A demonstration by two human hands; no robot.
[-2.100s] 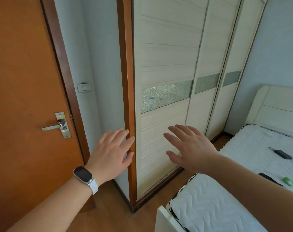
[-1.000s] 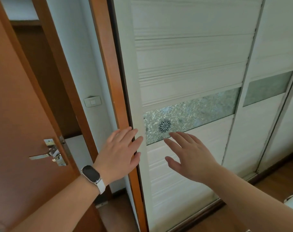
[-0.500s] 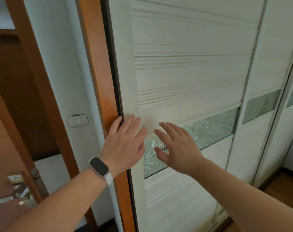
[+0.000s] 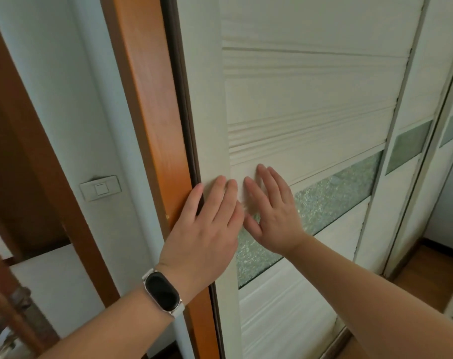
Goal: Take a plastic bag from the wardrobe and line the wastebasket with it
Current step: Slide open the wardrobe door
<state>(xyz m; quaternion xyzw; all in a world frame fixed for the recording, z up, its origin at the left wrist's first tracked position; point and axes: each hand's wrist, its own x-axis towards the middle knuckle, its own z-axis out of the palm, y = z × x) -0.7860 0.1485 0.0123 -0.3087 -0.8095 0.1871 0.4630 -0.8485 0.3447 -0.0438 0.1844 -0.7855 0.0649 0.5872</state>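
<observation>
Wardrobe door [image 4: 310, 99] – matt ribbed cream wood, textured frosted-glass strip [image 4: 331, 193].

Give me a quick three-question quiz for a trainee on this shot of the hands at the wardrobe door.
1. True or false: the left hand and the right hand both rest with straight fingers on the cream ribbed wardrobe door.
2. Which wrist wears the black-faced watch band with a white strap? A left, B right, C neither.
3. What is the small white fixture on the pale wall, left of the orange-brown wooden frame post?
Key: 1 true. 2 A. 3 a wall switch.
</observation>
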